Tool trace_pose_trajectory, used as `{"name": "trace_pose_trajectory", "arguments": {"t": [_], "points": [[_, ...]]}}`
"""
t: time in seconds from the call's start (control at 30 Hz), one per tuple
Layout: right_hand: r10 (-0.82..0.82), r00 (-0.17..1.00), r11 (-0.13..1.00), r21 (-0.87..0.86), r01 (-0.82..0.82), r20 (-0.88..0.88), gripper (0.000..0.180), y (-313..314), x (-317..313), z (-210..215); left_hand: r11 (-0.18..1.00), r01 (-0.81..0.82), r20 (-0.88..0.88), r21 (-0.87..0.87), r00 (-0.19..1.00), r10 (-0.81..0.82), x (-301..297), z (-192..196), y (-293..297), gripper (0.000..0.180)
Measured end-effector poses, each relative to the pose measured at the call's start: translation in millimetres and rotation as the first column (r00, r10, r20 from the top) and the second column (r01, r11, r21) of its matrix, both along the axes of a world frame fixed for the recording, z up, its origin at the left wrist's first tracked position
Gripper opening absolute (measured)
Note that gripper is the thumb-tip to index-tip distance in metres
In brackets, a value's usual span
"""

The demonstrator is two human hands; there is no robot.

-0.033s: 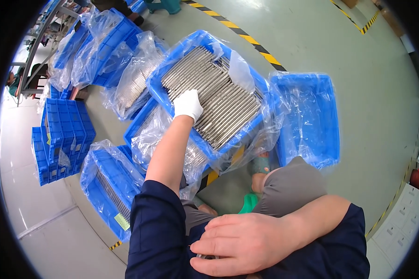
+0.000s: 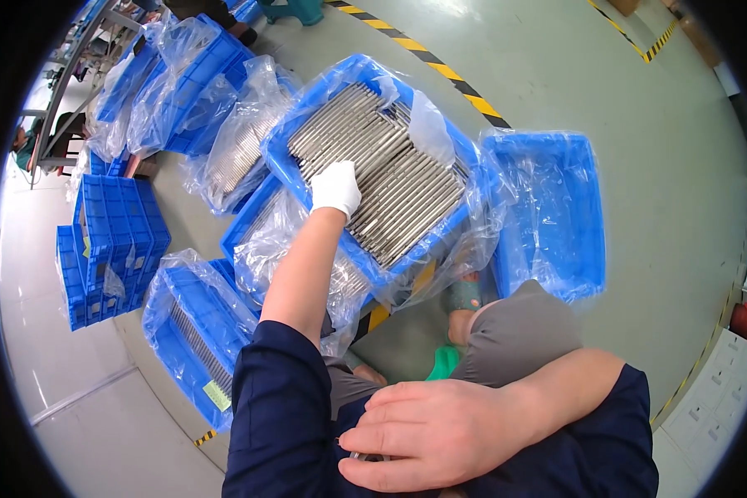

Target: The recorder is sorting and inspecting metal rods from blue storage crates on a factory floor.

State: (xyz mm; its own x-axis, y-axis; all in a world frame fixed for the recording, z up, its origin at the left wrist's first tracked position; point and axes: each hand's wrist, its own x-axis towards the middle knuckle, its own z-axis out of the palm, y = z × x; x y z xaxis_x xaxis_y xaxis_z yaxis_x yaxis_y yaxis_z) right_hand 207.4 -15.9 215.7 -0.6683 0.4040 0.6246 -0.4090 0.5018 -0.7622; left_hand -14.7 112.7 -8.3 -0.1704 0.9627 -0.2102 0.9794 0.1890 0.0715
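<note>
Centre frame: left hand (image 2: pixel 335 187) in a white glove, fingers spread flat, palm pressed down on rows of long grey metal rods (image 2: pixel 390 178) packed side by side in a blue plastic crate lined with clear film (image 2: pixel 278 158), tilted atop another rod-filled crate. Lower centre: bare right hand (image 2: pixel 427 432), fingers loosely curled, resting against a dark navy sleeve, close to the body; whether gripping anything, cannot tell. Right of centre: empty-looking blue plastic crate under clear film (image 2: pixel 548 216). Left edge: stack of upturned blue crates (image 2: pixel 108 245). Top: yellow-and-black floor tape (image 2: pixel 448 75) across grey-green floor.
</note>
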Motion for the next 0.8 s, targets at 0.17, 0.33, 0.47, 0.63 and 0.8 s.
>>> {"name": "trace_pose_trajectory", "arguments": {"t": [0.17,0.33,0.47,0.63,0.8], "points": [[-0.019,0.999,1.0,0.024,0.018,0.029,0.022,1,-1,-4,1.0,0.014,0.005,-0.003,1.0,-0.014,4,-9,-1,0.017],[0.136,0.984,0.989,-0.079,-0.127,0.117,0.023,5,-1,-6,0.978,-0.111,0.114,-0.175,0.985,0.132,8,14,5,0.027],[0.305,0.945,0.911,-0.325,-0.254,0.116,0.026,5,-6,2,0.976,-0.138,0.159,-0.166,0.973,0.165,-11,31,-21,0.028],[0.487,0.87,0.423,-0.892,-0.161,0.074,0.015,7,-23,12,0.838,-0.313,0.821,-0.447,0.229,0.523,-16,99,-93,0.016],[0.328,0.942,0.251,-0.968,-0.014,0.071,0.016,2,-70,-13,0.843,-0.429,0.929,-0.325,0.022,0.369,-31,167,-168,0.019]]}}
